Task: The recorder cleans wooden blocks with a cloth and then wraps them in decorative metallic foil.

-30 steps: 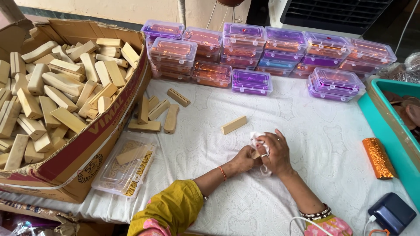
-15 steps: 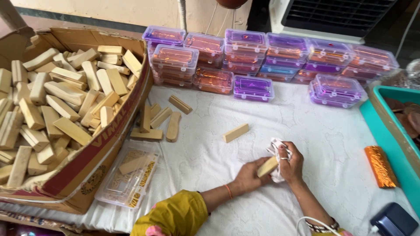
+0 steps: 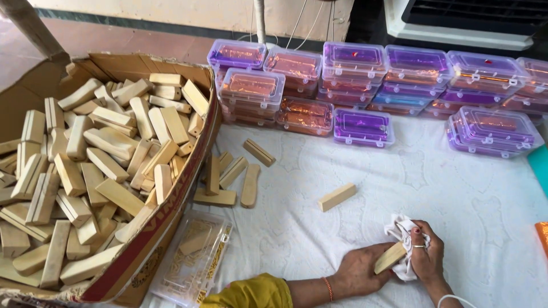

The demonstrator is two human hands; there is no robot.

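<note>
My left hand (image 3: 358,269) grips one end of a small pale wooden block (image 3: 390,258) near the front edge of the white cloth-covered surface (image 3: 456,194). My right hand (image 3: 427,254) holds a crumpled white cloth (image 3: 399,231) wrapped around the block's other end. Both hands press together over the block. Another loose wooden block (image 3: 337,197) lies a little beyond them.
A large cardboard box (image 3: 165,225) full of wooden blocks sits at left. Several loose blocks (image 3: 231,174) lie beside it, and a clear flat plastic case (image 3: 194,256) in front. Stacks of clear lidded boxes with purple and orange contents (image 3: 365,85) line the far side.
The camera view moved closer and shifted left. The wooden block came up between my hands and the cloth now wraps its end; the hands moved toward the front edge.
</note>
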